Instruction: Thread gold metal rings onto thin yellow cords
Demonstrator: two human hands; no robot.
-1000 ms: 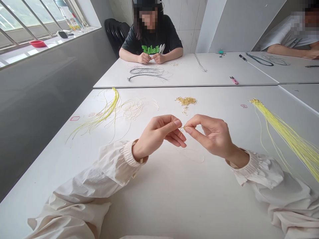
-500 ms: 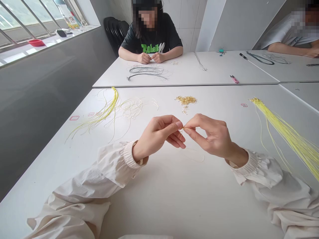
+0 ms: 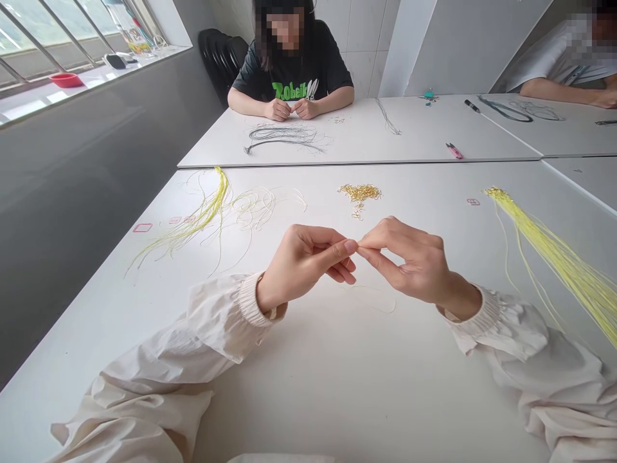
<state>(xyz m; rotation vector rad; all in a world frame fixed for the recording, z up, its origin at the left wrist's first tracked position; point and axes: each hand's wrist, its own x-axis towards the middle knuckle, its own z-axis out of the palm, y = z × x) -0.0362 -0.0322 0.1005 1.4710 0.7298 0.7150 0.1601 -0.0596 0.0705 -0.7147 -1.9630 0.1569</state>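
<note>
My left hand (image 3: 308, 260) and my right hand (image 3: 409, 257) meet fingertip to fingertip above the white table (image 3: 347, 386). Both are closed in a pinch, and what sits between the fingertips is too small and hidden to make out. A thin pale thread (image 3: 385, 311) curves on or just over the table below them. Beyond my hands lies a pile of small gold metal pieces (image 3: 360, 192). Yellow cords (image 3: 219, 199) with loose pale threads spread out at the left. Another bundle of yellow cords (image 3: 554, 251) with gold ends stretches along the right.
Across the table a person (image 3: 294, 64) sits with both hands together behind dark cords (image 3: 284, 136). Pink snips (image 3: 454, 151) and a black marker (image 3: 472, 106) lie on the far table. Another person (image 3: 563, 64) leans in at the far right.
My fingertips have come closer together, and the small gold piece and thread seen between them before are now hidden. The view has shifted slightly.
</note>
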